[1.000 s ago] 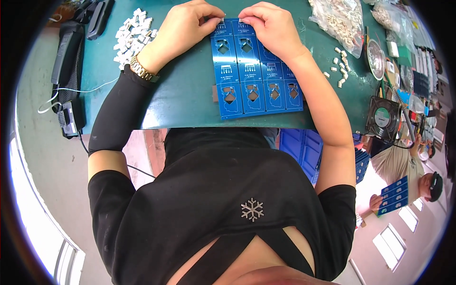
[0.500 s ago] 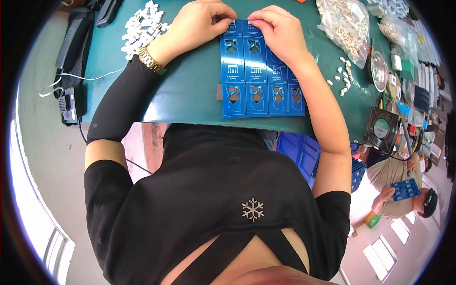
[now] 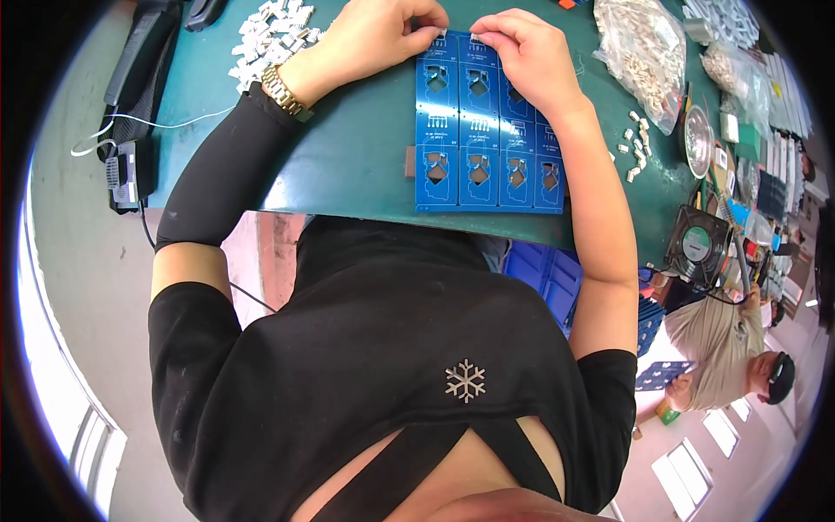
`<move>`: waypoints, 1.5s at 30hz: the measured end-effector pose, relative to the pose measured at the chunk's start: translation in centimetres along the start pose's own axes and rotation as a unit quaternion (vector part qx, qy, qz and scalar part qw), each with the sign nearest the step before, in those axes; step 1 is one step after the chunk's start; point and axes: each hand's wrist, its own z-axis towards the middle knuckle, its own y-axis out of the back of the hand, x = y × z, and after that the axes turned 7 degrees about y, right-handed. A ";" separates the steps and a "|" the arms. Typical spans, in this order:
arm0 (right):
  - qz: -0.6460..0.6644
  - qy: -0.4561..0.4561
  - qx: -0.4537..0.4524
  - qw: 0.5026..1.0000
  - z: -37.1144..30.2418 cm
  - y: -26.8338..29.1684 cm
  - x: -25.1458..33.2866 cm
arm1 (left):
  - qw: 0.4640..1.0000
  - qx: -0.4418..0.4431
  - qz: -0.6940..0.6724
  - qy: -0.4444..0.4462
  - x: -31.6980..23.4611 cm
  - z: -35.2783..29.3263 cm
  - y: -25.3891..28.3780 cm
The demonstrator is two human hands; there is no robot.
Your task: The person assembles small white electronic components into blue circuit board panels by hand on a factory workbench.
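Note:
A blue circuit board panel (image 3: 442,137) with repeated sections and cut-out openings lies flat on the green table (image 3: 348,174) in front of me. My left hand (image 3: 390,33) is at the panel's far left corner, thumb and fingertip pinched on a small white connector (image 3: 443,33). Over the panel's far edge, my right hand (image 3: 537,63) pinches another small white connector (image 3: 475,38). Whether either connector is seated in the board is too small to tell. My right hand and forearm hide part of the panel's right side.
A heap of white connectors (image 3: 268,43) lies left of my left hand. Several loose connectors (image 3: 639,143), a plastic bag of pale parts (image 3: 642,56), a metal bowl (image 3: 697,139) and a black fan (image 3: 698,244) are on the right. Beyond, another person (image 3: 718,348) holds a blue panel.
Both hands and the panel sit slightly farther right in the picture, as do the surroundings on the table. Both pinches remain. The other person's blue panel has been lowered.

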 end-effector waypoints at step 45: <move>0.109 -0.132 -0.048 0.984 -2.2 4.9 1.8 | 0.998 0.024 0.052 -0.025 0.8 -0.7 -0.3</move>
